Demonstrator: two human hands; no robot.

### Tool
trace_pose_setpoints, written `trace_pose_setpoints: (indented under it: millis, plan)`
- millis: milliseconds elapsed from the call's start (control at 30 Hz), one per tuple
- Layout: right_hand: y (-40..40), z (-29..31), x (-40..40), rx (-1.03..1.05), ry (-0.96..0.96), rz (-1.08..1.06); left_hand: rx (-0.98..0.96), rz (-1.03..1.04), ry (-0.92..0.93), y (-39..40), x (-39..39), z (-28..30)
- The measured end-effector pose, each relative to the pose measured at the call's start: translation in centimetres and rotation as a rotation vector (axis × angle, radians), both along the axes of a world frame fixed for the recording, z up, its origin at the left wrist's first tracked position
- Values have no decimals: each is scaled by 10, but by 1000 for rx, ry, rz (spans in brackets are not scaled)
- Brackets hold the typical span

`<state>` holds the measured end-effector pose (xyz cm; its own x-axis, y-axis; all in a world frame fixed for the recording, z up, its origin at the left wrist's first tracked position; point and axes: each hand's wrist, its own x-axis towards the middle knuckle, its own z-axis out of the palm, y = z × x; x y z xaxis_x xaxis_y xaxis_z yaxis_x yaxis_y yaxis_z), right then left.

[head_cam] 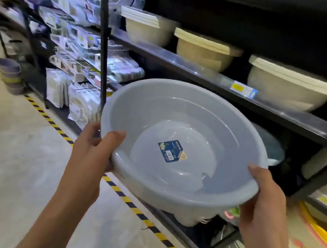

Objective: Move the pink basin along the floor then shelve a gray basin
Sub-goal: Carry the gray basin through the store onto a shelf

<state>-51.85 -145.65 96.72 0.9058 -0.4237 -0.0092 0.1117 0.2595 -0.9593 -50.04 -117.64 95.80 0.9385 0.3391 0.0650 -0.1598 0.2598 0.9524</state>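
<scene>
A round gray basin (178, 125) with a blue label stuck inside its bottom is held up in the air, tilted toward me, in front of a dark metal shelf (280, 114). My left hand (95, 151) grips its near left rim, thumb over the edge. My right hand (264, 197) grips the near right rim the same way. Behind the basin's right edge, another gray basin (271, 145) lies in the shelf's lower bay. No pink basin is in view.
Several cream basins (204, 51) sit on the upper shelf board. Packaged goods (78, 58) hang on a rack to the left. A stack of purple bowls (10, 73) stands on the concrete floor beside yellow-black tape (130, 203). Mats and metal ware fill the lowest level.
</scene>
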Motion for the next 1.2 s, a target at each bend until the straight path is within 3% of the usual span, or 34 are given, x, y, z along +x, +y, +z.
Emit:
trace_pose_setpoints:
  millis: [333,600,933,1200]
  plan:
    - [90,-25,155,19,31,187,33,163,87,90,113,-29]
    - [155,-49,297,36,63,181,55,208,94,152,246,-47]
    - [237,-63,429,142,36,144,98,76,92,238,406,-68]
    - [320,-77,505,78,77,-91,121,-156,109,318,547,-80]
